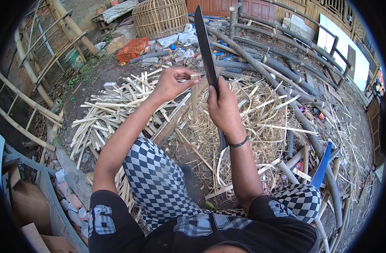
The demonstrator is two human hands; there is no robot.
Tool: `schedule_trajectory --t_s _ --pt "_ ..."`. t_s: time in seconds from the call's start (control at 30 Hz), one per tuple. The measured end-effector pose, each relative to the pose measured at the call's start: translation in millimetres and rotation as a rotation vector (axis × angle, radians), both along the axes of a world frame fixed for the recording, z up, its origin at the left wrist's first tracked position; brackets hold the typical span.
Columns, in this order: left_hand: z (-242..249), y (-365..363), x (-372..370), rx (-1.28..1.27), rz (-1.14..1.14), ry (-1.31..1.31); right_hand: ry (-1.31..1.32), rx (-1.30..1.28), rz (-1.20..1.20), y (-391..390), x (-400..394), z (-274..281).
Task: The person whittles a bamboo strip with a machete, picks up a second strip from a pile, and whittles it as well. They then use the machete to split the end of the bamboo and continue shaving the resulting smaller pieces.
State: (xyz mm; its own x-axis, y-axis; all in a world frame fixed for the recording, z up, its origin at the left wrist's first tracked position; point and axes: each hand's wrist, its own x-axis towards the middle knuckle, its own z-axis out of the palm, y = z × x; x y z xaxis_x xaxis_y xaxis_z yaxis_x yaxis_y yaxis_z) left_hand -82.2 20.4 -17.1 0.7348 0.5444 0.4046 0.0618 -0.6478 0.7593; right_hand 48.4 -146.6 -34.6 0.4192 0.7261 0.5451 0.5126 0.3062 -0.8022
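Note:
My left hand [172, 85] pinches the top end of a short bamboo strip [194, 101], which hangs upright in front of me. Around the grip of a long machete [207, 48] the fingers of my right hand [225, 109] are wrapped. Its dark blade points up and slightly away to the left, close beside the strip's top end. The lower end of the handle shows below my right wrist. Behind and below my hands runs a wooden beam [176, 122] on the ground. Split bamboo strips [102, 122] are heaped left of it, and curly bamboo shavings [252, 114] lie right of it.
Bamboo poles [281, 69] form a rack at the right and back. A blue saw-like blade [321, 166] leans by my right knee. A woven bamboo cage [159, 19] and an orange crate [133, 49] stand at the back. Cardboard boxes [30, 206] sit at the lower left.

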Motion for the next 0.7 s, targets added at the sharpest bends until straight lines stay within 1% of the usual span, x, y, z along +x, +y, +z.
schedule_trajectory --t_s 0.13,0.2,0.33,0.43,0.5,0.63,0.7 --pt "-3.8 -8.0 6.7 0.022 0.004 0.009 -0.016 0.026 -0.003 5.7 -1.2 -8.8" --pt "-3.6 -10.0 7.2 -0.002 0.024 0.042 -0.090 0.011 -0.039 9.9 -1.0 -13.4" --pt "-7.9 -9.5 10.2 0.038 0.052 0.041 -0.078 0.004 -0.014 9.0 -1.2 -11.9" --pt "-7.8 -10.6 11.3 0.057 0.017 0.007 -0.067 -0.017 -0.021 10.9 -2.2 -13.0" --pt "-5.2 -12.1 11.2 0.064 0.035 0.092 -0.054 -0.003 -0.016 10.6 -2.5 -12.6" --pt "-6.0 -12.3 12.1 0.059 0.037 0.105 -0.044 0.008 -0.007 9.5 -1.6 -12.4" --pt "-8.8 -11.7 12.6 0.115 0.035 0.036 -0.045 0.015 0.004 8.7 -1.9 -12.6"
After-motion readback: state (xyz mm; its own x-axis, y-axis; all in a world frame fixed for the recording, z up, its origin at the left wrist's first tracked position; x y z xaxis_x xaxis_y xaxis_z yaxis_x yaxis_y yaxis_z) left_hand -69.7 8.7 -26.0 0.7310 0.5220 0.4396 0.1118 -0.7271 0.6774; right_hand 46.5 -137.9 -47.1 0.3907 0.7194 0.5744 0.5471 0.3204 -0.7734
